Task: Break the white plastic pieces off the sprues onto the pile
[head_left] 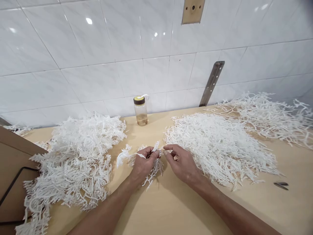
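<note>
In the middle of the table, my left hand (pixel 144 162) is closed around a white branching sprig (pixel 125 154), which looks like an artificial plant stem. Its lacy tip sticks out to the left, and more white fronds (pixel 156 167) show beneath the hand. Beside it, my right hand (pixel 182 162) pinches with thumb and index finger at the sprig's right end. The exact spot between those fingertips is too small to make out. A dense pile of white sprigs (pixel 217 143) lies just right of my right hand, and a fluffier heap (pixel 78 156) lies to the left.
A clear bottle (pixel 141 114) with a dark lid stands near the tiled wall (pixel 156 75). Thin-branched white pieces (pixel 276 117) spread at the back right. A metal bracket (pixel 212 83) leans on the wall. A small dark object (pixel 281 185) lies at right, a brown box (pixel 17 169) at left.
</note>
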### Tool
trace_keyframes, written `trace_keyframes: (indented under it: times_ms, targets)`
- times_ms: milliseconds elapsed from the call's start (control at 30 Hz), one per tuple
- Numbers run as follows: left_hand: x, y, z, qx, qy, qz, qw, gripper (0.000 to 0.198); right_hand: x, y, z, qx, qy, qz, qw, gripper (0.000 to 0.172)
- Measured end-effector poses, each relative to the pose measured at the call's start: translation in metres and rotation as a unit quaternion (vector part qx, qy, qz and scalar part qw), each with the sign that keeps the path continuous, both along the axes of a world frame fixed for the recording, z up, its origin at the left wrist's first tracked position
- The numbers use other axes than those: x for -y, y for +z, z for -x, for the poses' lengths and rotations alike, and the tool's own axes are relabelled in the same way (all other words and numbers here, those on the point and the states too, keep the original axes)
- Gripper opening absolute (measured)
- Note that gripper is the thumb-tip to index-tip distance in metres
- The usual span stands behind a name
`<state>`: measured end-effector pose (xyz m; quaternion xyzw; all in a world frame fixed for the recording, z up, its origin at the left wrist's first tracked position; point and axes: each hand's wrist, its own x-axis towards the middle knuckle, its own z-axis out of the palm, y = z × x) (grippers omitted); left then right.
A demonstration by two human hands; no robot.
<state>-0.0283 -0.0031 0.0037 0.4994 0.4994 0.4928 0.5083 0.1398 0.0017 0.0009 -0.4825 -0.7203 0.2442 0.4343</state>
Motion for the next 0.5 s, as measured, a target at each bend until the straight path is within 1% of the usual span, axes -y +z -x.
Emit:
trace_keyframes:
  times_ms: [100, 200, 300, 500]
  targets:
    - [-0.0003, -0.0024, -0.0003, -0.006, -0.016, -0.009, 1.000, 0.030, 0.0007, -0.0023, 0.0029, -0.027, 0.027, 0.085, 0.996, 0.024]
    - [-0.0006, -0.0029, -0.0006, -0.010, -0.022, -0.009, 1.000, 0.030, -0.0021, -0.0051, 0.0028, -0.053, 0.042, 0.129, 0.989, 0.022]
    - [-0.0007, -0.0031, -0.0016, -0.006, -0.013, -0.012, 1.000, 0.029, -0.0040, -0.0069, 0.0026, -0.058, 0.036, 0.132, 0.989, 0.021]
    - [0.0004, -0.0017, -0.0035, -0.018, 0.008, -0.012, 1.000, 0.031, -0.0024, -0.0056, 0.0019, -0.053, 0.027, 0.104, 0.993, 0.020]
